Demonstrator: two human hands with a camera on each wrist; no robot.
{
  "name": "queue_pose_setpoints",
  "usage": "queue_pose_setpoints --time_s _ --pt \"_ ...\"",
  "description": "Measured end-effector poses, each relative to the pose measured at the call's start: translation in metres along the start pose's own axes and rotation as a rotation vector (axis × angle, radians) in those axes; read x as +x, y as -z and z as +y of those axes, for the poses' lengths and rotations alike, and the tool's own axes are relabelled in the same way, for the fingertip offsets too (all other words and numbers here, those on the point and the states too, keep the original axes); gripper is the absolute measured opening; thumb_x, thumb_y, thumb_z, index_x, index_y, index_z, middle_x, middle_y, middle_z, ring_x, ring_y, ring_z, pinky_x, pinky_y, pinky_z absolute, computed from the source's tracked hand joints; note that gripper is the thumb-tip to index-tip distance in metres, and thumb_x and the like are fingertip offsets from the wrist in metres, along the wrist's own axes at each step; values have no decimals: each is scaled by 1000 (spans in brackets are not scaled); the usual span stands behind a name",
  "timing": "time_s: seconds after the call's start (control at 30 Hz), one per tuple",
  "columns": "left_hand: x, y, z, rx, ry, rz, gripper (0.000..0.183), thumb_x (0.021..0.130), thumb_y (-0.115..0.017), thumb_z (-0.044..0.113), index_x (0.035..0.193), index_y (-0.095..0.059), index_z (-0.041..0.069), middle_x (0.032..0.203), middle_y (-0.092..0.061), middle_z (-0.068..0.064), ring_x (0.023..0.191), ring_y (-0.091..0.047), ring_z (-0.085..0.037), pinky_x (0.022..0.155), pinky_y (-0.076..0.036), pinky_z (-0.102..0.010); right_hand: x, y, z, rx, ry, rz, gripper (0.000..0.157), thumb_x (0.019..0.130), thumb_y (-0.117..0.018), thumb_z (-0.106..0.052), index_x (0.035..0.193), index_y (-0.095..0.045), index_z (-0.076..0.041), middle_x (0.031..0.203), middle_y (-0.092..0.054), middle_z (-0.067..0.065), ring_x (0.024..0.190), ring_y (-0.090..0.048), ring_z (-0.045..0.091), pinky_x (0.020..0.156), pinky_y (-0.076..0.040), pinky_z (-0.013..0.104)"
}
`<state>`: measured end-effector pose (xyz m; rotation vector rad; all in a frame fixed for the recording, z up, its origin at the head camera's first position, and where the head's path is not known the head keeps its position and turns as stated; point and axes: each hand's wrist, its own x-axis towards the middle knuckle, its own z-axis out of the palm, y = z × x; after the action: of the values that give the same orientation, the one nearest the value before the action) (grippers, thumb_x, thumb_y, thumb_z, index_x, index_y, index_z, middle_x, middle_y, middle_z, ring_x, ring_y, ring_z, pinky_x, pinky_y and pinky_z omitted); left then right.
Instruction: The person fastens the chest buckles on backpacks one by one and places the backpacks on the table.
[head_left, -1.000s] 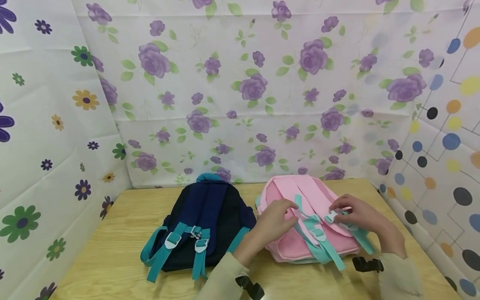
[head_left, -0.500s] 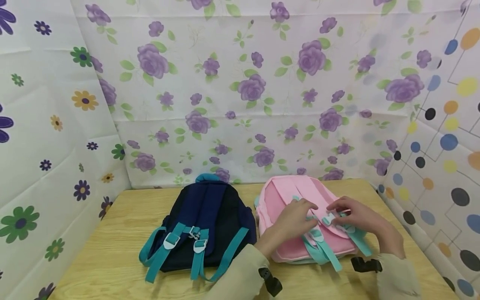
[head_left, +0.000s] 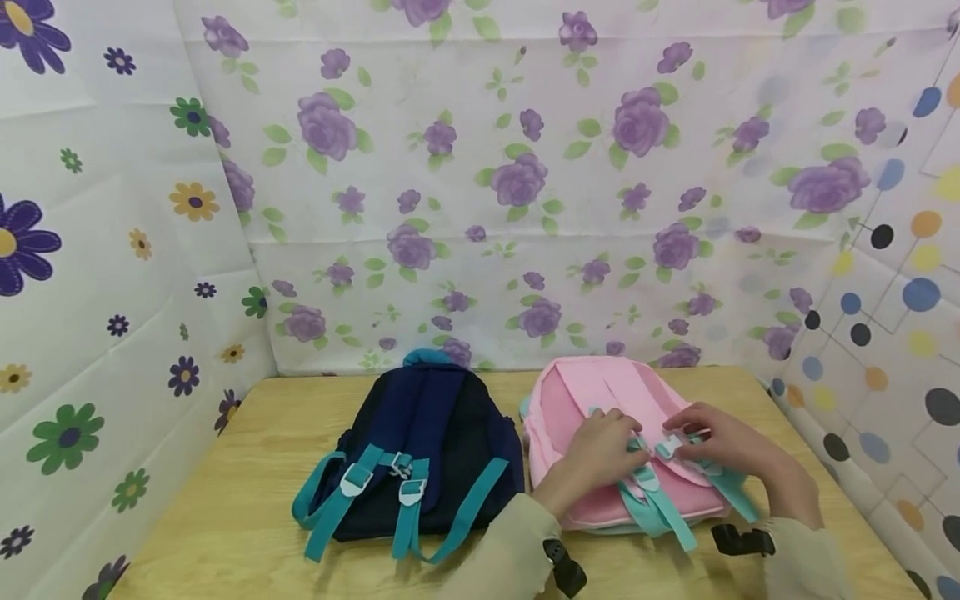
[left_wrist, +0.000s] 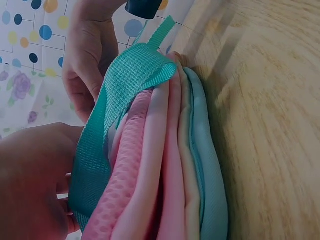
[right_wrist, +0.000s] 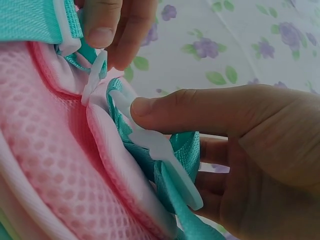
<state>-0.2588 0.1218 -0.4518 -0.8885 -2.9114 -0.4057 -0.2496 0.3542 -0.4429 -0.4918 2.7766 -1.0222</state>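
A pink backpack (head_left: 553, 408) with teal straps lies with its shoulder straps facing up, at the right of the table in the head view. My right hand (head_left: 723, 442) pinches a white buckle half (head_left: 667, 447) on a teal chest strap, its thumb on the plastic in the right wrist view. My left hand (head_left: 600, 454) is just to the left, its thumb and fingers at the teal webbing beside the other white buckle piece (right_wrist: 95, 77). The two buckle pieces sit close together over the shoulder straps. A white strap adjuster (right_wrist: 180, 180) lies below the right thumb.
A navy and black backpack (head_left: 480, 425) with teal straps lies at the left, its chest buckle (head_left: 400, 464) joined. Both bags rest on a wooden table (head_left: 225, 500). Flowered sheets (head_left: 480, 192) stand behind and left, a dotted one at the right.
My left hand has moved right across the pink backpack to the chest strap, beside the right hand. A teal strap of the navy bag was lifted by the left forearm and has dropped down.
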Motion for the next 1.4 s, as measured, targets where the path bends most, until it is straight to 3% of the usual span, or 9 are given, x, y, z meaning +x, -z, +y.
queue_pose_setpoints --time_s 0.23,0.5,0.67,0.93,1.17,1.4 --pt "2 -4 4 9 36 -9 38 92 -62 53 120 -69 29 113 -61 11 95 -52 -7 83 -45 -22 0 2 -1 -16 -12 -7 38 87 -77 -28 119 -67 -11 126 -56 16 112 -58 35 86 -52 40" --pt "1 -12 5 40 89 16 33 91 -63 55 105 -71 26 96 -57 10 84 -48 -8 75 -42 -23 3 -5 -5 -31 -8 -2 34 85 -78 -24 115 -69 -9 120 -58 14 106 -58 31 85 -51 41" --pt "1 -15 4 48 102 25 32 91 -64 55 108 -71 28 97 -58 11 85 -49 -7 74 -42 -22 4 -6 -7 -30 -19 -6 27 86 -77 -21 109 -70 -11 118 -57 12 106 -56 30 85 -50 42" --pt "-7 -10 -4 3 96 53 35 92 -64 53 117 -69 29 101 -60 11 85 -50 -7 70 -42 -22 4 -5 -5 -61 7 8 23 85 -77 -22 105 -70 -13 112 -58 8 101 -55 23 79 -49 31" --pt "-20 0 -13 -53 50 97 33 92 -66 48 116 -70 27 102 -63 12 83 -50 -5 71 -40 -19 3 -4 -8 -67 9 -4 26 87 -76 -24 108 -68 -12 111 -58 7 98 -54 22 79 -49 32" --pt "-34 1 -23 -144 34 139 32 93 -66 45 118 -70 26 103 -63 12 91 -55 -3 79 -45 -19 4 -4 -7 -85 -14 5 26 86 -76 -26 107 -69 -14 111 -58 7 98 -54 21 80 -49 32"
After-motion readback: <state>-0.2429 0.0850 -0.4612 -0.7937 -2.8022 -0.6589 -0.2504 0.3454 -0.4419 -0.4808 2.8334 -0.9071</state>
